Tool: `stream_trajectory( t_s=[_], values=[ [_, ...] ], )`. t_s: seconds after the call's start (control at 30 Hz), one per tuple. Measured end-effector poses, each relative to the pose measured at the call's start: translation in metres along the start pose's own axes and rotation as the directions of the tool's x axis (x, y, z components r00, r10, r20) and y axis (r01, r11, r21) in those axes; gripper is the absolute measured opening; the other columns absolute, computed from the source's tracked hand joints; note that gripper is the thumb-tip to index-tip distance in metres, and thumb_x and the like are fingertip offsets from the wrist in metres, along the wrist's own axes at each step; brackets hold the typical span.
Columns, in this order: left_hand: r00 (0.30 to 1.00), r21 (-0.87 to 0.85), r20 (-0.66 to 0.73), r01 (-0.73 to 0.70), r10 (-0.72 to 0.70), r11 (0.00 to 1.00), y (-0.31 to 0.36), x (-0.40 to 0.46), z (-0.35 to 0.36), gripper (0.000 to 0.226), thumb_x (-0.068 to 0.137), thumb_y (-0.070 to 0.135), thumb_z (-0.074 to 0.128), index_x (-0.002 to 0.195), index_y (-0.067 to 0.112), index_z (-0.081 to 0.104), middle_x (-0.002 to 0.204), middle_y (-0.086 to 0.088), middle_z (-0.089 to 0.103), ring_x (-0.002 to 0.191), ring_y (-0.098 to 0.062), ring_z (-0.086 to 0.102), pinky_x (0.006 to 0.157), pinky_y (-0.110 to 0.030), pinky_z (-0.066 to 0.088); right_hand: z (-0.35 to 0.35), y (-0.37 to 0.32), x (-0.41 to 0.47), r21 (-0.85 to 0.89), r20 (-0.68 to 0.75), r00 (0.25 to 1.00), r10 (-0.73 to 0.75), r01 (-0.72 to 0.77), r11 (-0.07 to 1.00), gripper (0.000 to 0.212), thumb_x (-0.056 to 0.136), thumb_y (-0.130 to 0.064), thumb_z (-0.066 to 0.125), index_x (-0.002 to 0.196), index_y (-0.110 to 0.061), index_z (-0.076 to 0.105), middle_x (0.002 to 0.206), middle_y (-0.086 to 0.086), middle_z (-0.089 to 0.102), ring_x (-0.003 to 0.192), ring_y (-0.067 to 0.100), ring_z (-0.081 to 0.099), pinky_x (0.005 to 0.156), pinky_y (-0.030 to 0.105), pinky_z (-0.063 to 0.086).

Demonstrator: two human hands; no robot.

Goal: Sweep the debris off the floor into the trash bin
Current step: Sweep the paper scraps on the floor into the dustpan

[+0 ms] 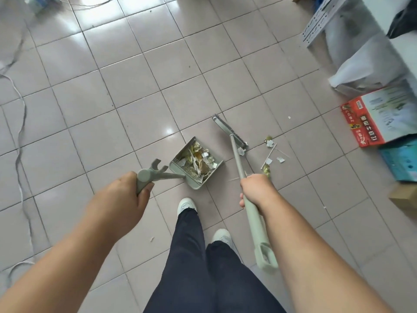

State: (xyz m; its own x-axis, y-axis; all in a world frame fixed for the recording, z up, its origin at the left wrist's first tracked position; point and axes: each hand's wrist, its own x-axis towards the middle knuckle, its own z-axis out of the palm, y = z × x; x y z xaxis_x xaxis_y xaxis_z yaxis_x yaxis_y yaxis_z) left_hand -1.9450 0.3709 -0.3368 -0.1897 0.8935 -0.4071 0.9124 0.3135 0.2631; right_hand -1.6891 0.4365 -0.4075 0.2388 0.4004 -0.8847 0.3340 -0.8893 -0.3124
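A pale green dustpan [178,158] rests on the tiled floor ahead of my feet, holding crumpled paper and wrapper scraps. My left hand [128,195] is shut on the dustpan's handle [146,177]. My right hand [257,190] grips the broom handle [237,159]. The broom head [229,131] lies on the floor just right of the dustpan. Loose debris [272,154], paper bits, sticks and green scraps, is scattered to the right of the broom head. No trash bin is recognisable.
A red and white carton [381,118] and a teal box [401,161] lie at the right, with white bags [365,64] and a perforated metal rack [320,23] behind. White cables [21,123] trail along the left floor. My feet [187,205] stand just behind the dustpan.
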Motion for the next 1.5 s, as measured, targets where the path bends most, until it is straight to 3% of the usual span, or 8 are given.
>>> stream_trajectory(
  t_s=[0.43, 0.6, 0.73, 0.9, 1.1, 1.3, 1.4, 1.5],
  values=[
    [0.986, 0.130, 0.105, -0.145, 0.132, 0.981, 0.068, -0.013, 0.028, 0.030, 0.090, 0.042, 0.038, 0.077, 0.015, 0.036, 0.065, 0.002, 0.044, 0.063, -0.029, 0.048, 0.049, -0.031, 0.027, -0.100, 0.080, 0.030, 0.218, -0.197, 0.973, 0.120, -0.076, 0.973, 0.016, 0.087, -0.004, 0.041, 0.093, -0.002, 0.056, 0.059, 0.014, 0.054, 0.031, 0.019, 0.051, 0.046, 0.025, 0.046],
    [0.976, 0.178, 0.116, -0.204, 0.185, 0.963, 0.072, -0.016, 0.020, 0.031, 0.088, 0.043, 0.040, 0.072, 0.016, 0.034, 0.059, 0.002, 0.044, 0.053, -0.025, 0.045, 0.045, -0.028, 0.027, -0.115, 0.095, 0.037, 0.306, -0.215, 0.956, 0.198, -0.126, 0.943, 0.016, 0.088, -0.003, 0.041, 0.074, -0.006, 0.049, 0.061, 0.015, 0.055, 0.038, 0.021, 0.053, 0.051, 0.030, 0.048],
    [0.953, 0.192, 0.163, -0.286, 0.257, 0.939, 0.067, -0.024, 0.023, 0.033, 0.086, 0.037, 0.049, 0.067, 0.018, 0.030, 0.052, 0.004, 0.039, 0.046, -0.027, 0.043, 0.043, -0.027, 0.030, -0.118, 0.103, 0.045, 0.360, -0.213, 0.944, 0.253, -0.165, 0.918, 0.013, 0.089, -0.004, 0.041, 0.080, -0.002, 0.051, 0.060, 0.013, 0.052, 0.043, 0.022, 0.052, 0.051, 0.030, 0.046],
    [0.952, 0.205, 0.199, -0.272, 0.232, 0.940, 0.059, -0.033, 0.028, 0.033, 0.084, 0.034, 0.054, 0.067, 0.017, 0.032, 0.050, 0.006, 0.037, 0.042, -0.023, 0.038, 0.042, -0.025, 0.027, -0.108, 0.114, 0.051, 0.356, -0.183, 0.945, 0.272, -0.194, 0.914, 0.011, 0.090, -0.006, 0.043, 0.095, -0.001, 0.051, 0.061, 0.013, 0.051, 0.044, 0.023, 0.052, 0.056, 0.032, 0.048],
    [0.948, 0.229, 0.214, -0.284, 0.236, 0.931, 0.061, -0.041, 0.032, 0.034, 0.083, 0.033, 0.056, 0.067, 0.018, 0.031, 0.049, 0.008, 0.034, 0.040, -0.022, 0.034, 0.040, -0.021, 0.019, -0.088, 0.120, 0.037, 0.269, -0.113, 0.957, 0.266, -0.228, 0.936, 0.016, 0.092, -0.007, 0.040, 0.104, -0.003, 0.051, 0.063, 0.013, 0.050, 0.041, 0.023, 0.050, 0.047, 0.031, 0.048],
    [0.945, 0.226, 0.225, -0.286, 0.236, 0.931, 0.060, -0.044, 0.035, 0.033, 0.083, 0.033, 0.057, 0.068, 0.015, 0.033, 0.048, 0.007, 0.033, 0.039, -0.022, 0.032, 0.040, -0.021, 0.019, -0.058, 0.128, -0.005, 0.128, 0.049, 0.964, 0.261, -0.265, 0.956, 0.012, 0.092, -0.011, 0.040, 0.096, -0.005, 0.050, 0.066, 0.013, 0.053, 0.038, 0.022, 0.051, 0.041, 0.021, 0.043],
    [0.950, 0.222, 0.206, -0.277, 0.233, 0.935, 0.062, -0.045, 0.036, 0.032, 0.085, 0.036, 0.053, 0.069, 0.015, 0.034, 0.051, 0.006, 0.035, 0.042, -0.023, 0.034, 0.041, -0.024, 0.022, -0.060, 0.131, -0.012, 0.121, 0.058, 0.973, 0.223, -0.228, 0.966, 0.012, 0.091, -0.013, 0.040, 0.089, -0.006, 0.051, 0.059, 0.011, 0.054, 0.038, 0.022, 0.051, 0.047, 0.025, 0.045],
    [0.959, 0.186, 0.177, -0.254, 0.221, 0.949, 0.062, -0.048, 0.035, 0.031, 0.086, 0.035, 0.051, 0.070, 0.015, 0.034, 0.052, 0.005, 0.035, 0.044, -0.024, 0.034, 0.041, -0.025, 0.019, -0.071, 0.133, -0.013, 0.138, 0.018, 0.982, 0.190, -0.191, 0.972, 0.014, 0.090, -0.012, 0.042, 0.082, -0.007, 0.053, 0.056, 0.010, 0.054, 0.036, 0.021, 0.050, 0.043, 0.022, 0.041]
  ],
)
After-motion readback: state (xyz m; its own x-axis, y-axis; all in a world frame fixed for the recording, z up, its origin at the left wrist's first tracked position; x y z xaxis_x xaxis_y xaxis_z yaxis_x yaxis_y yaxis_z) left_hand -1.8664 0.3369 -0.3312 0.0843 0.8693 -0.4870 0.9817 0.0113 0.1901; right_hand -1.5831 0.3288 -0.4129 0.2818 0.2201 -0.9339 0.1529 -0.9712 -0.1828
